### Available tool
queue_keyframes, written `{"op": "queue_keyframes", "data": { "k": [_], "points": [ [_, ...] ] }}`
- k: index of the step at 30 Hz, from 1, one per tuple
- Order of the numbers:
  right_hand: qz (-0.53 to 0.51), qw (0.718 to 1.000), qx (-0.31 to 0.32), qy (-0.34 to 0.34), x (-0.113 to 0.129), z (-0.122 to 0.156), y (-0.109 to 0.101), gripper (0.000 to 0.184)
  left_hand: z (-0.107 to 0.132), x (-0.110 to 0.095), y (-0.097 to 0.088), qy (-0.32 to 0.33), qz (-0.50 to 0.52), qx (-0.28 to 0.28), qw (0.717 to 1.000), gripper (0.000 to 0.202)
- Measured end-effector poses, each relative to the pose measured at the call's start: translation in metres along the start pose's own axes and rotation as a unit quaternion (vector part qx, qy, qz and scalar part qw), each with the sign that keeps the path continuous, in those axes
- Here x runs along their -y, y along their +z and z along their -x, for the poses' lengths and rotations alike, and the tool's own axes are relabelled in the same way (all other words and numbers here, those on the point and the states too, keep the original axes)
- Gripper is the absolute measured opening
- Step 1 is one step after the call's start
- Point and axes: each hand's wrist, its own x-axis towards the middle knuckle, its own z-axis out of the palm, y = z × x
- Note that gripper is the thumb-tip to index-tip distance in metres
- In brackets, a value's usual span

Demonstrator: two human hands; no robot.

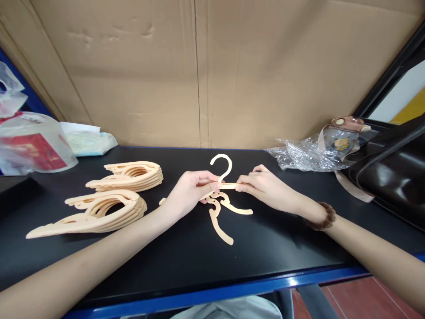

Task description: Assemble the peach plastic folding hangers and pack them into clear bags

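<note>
A cream folding clothes hanger (229, 165) is held between both hands over the middle of the black table, its hook pointing up. My left hand (195, 188) pinches it near the base of the hook, thumb in front. Closed on the right end of its bar is my right hand (262, 185), with a brown furry band at the wrist. Just below the hands, a curved cream hanger arm (222, 227) and a second hanger arm (239, 209) show; their upper ends lie partly behind my left hand, and I cannot tell whether they join the held hanger.
Left of my hands lie two stacks of folded cream hangers, a near stack (99, 215) and a far stack (129, 177). A plastic bag (43, 141) and a tissue pack (91, 141) stand back left. Crinkled clear plastic (299, 155) and a black bag (392, 173) sit right. Cardboard (199, 71) walls the back.
</note>
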Motion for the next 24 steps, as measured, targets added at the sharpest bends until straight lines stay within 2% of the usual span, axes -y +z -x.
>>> {"op": "queue_keyframes", "data": {
  "k": [7, 15, 19, 24],
  "points": [
    [0.021, 0.999, -0.025, 0.033, 0.002, -0.002, 0.005, 0.044, -0.001, 0.003, -0.002, 0.060, 0.000, 0.016, 0.998, 0.027],
    [0.036, 0.996, -0.049, 0.067, 0.000, -0.004, 0.007, 0.036, -0.006, 0.002, -0.008, 0.106, -0.048, 0.041, 0.992, 0.028],
    [0.048, 0.997, -0.044, 0.036, -0.001, -0.003, 0.003, 0.034, -0.008, 0.001, -0.013, 0.121, -0.084, 0.065, 0.987, 0.029],
    [0.089, 0.995, -0.052, -0.018, -0.001, -0.001, -0.003, 0.035, -0.008, -0.002, -0.020, 0.107, -0.113, 0.092, 0.984, 0.028]
  ]
}}
